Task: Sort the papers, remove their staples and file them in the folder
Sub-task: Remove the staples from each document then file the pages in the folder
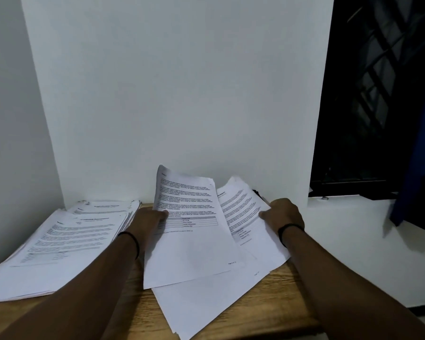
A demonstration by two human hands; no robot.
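Print on every sheet is blurred and unreadable. No folder or staples can be made out. A small dark object [256,192] shows behind the right-hand papers, mostly hidden, identity unclear.

Left hand [150,220] grips the left edge of a printed sheet [189,231], thumb on top, fingers hidden underneath. The sheet is lifted, its top edge raised toward the white wall [177,94], long axis running away from the person, leaning slightly left.

Right hand [284,213] rests on a loose stack [245,217] at centre-right with fingers curled over the top page's edge; the grip underneath is hidden. The stack's near corner overhangs the tabletop [138,312] front edge.

A second pile [66,241] lies at left, fanned, cut off by the frame edge. Bare wood shows between the piles. Dark window [368,94] and blue cloth [420,168] at right.
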